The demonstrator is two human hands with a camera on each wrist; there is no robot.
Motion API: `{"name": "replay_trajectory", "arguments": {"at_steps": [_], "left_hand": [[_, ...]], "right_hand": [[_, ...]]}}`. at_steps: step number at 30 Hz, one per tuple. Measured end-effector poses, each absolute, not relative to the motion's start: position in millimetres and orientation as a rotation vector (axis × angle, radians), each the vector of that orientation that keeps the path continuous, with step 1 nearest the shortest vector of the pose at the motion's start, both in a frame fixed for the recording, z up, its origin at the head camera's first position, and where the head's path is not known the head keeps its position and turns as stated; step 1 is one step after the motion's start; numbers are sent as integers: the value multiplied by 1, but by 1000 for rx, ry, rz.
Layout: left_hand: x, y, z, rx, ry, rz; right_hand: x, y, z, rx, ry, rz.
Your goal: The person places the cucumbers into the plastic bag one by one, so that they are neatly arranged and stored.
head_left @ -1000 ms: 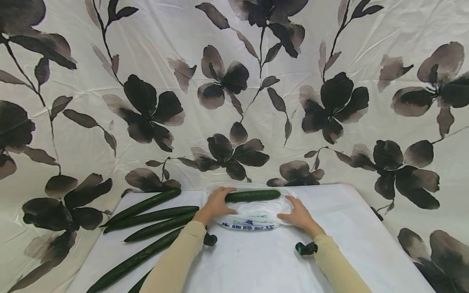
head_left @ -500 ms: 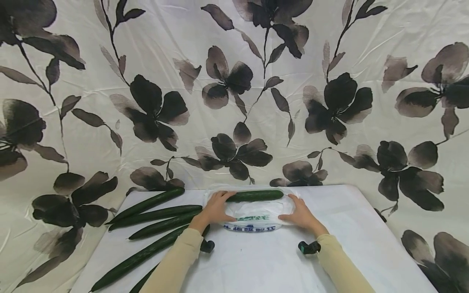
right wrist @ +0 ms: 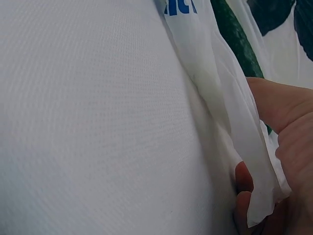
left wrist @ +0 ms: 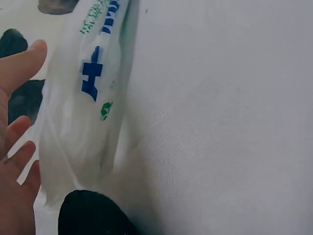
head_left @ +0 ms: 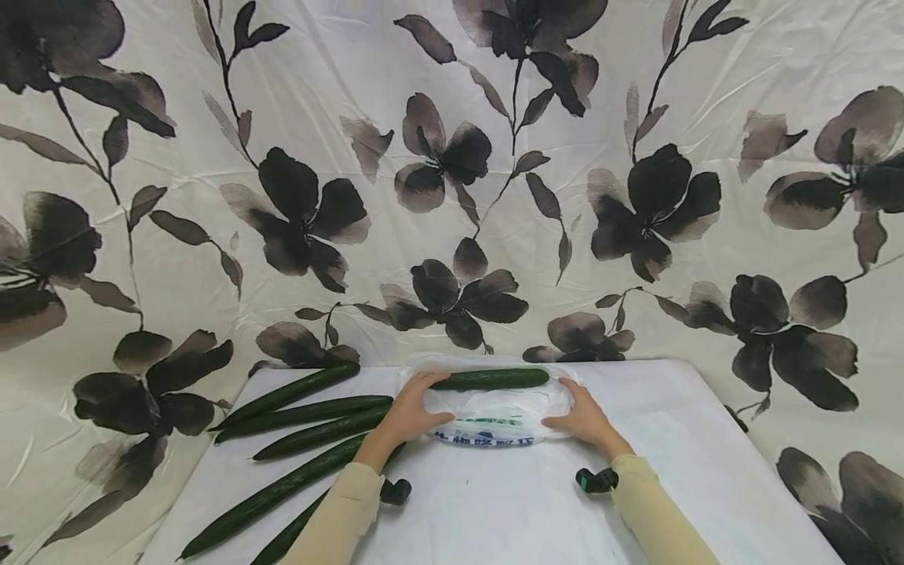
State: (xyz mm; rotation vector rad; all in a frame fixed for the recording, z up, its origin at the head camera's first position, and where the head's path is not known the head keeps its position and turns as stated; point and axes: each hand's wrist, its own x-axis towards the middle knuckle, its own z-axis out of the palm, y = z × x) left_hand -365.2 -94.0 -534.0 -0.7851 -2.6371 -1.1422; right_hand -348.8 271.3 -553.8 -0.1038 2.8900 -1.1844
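A long, dark green cucumber [head_left: 494,380] lies crosswise towards the far edge of the surface [head_left: 508,510], with the white film of a plastic bag [head_left: 487,404] showing on its near and far sides (whether it is inside or on top, I cannot tell). The cucumber is slim and nearly straight, its right end rounded; the right wrist view shows faintly mottled skin, and its left end meets the fingers of the left hand [head_left: 406,412]. The bag is thin, crumpled and slightly see-through, with bold blue characters along its near edge and smaller green print above them.

The left hand's grip is wide, thumb and fingers spread beside the bag, closed round nothing. The right hand [head_left: 585,416] has its grip on the bag's right edge, thumb on one side of the film and fingers on the other.

To the left, five loose cucumbers [head_left: 323,433] lie slanted on the surface, the nearest partly covered by a pale yellow sleeve [head_left: 337,514].
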Motion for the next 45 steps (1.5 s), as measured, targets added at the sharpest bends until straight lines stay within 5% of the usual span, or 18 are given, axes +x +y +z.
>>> {"name": "replay_trajectory", "arguments": {"at_steps": [20,45], "left_hand": [[-295,-166,-519,-715,-2599,-1153],[-224,-229,-546,-364,-2800,-1128]], "right_hand": [[-345,269,-554,-101,2885,-1120],[-341,269,-553,-86,2862,-1147]]}}
